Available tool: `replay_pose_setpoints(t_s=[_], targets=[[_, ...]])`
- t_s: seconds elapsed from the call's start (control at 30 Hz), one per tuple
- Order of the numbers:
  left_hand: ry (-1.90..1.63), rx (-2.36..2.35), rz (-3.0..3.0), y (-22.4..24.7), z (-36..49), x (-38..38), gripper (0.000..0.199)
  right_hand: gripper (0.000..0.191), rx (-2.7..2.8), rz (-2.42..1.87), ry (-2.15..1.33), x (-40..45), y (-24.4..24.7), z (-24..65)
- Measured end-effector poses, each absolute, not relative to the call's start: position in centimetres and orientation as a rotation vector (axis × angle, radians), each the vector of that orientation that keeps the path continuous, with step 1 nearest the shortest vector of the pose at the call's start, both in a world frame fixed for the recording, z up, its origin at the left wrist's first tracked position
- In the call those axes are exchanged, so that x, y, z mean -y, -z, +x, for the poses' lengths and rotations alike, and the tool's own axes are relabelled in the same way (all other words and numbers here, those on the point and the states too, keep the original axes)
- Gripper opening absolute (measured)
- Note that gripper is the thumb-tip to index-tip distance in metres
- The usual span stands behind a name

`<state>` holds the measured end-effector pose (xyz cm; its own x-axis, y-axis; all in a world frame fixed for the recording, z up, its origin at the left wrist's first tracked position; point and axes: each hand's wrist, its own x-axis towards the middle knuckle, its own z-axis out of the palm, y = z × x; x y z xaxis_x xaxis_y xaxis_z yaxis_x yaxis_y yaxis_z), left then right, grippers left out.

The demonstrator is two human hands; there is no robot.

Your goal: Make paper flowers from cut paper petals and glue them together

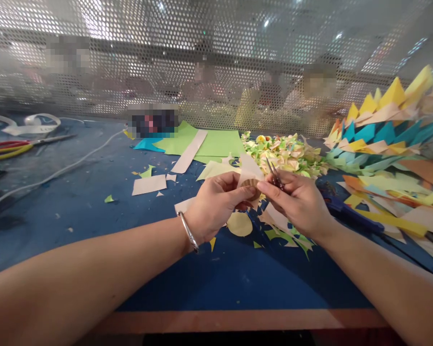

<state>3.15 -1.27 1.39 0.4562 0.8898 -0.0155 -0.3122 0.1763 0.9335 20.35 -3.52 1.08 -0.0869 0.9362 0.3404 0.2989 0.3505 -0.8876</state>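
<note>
My left hand [220, 199], with a silver bangle at the wrist, is closed on a pale paper piece [250, 166] that stands up between the fingers. Against that paper lies a small brown piece with a ridged edge [249, 182], partly covered by my thumb; its kind is unclear. My right hand [298, 199] is closed around small metal scissors [273, 172], blades pointing up and away, handles mostly hidden. Its thumb and fingertip touch the paper's right edge. Below the hands a pale yellow paper circle [239, 224] lies on the blue table [216, 283].
Behind my hands is a heap of small paper cuttings [285, 151], with green sheets [216, 142] beside it. Layered folded-paper work [378, 127] stands right, above paper strips [411, 192] and a blue-handled tool [353, 214]. Scissors [18, 149] and a white cable [68, 166] lie left.
</note>
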Motion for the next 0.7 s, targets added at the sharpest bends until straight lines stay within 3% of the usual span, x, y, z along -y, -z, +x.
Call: replay_pose_setpoints(t_s=[0.4,0.7], targets=[[-1.073,-0.721,1.061,-1.33,2.98,0.86,0.006,0.035,1.539,-1.130,-0.995,3.02,-0.33,21.20],[-1.051,-0.678,0.990,-0.97,3.08,0.61,0.010,0.040,1.526,-1.170,-1.056,3.23,-0.73,21.05]])
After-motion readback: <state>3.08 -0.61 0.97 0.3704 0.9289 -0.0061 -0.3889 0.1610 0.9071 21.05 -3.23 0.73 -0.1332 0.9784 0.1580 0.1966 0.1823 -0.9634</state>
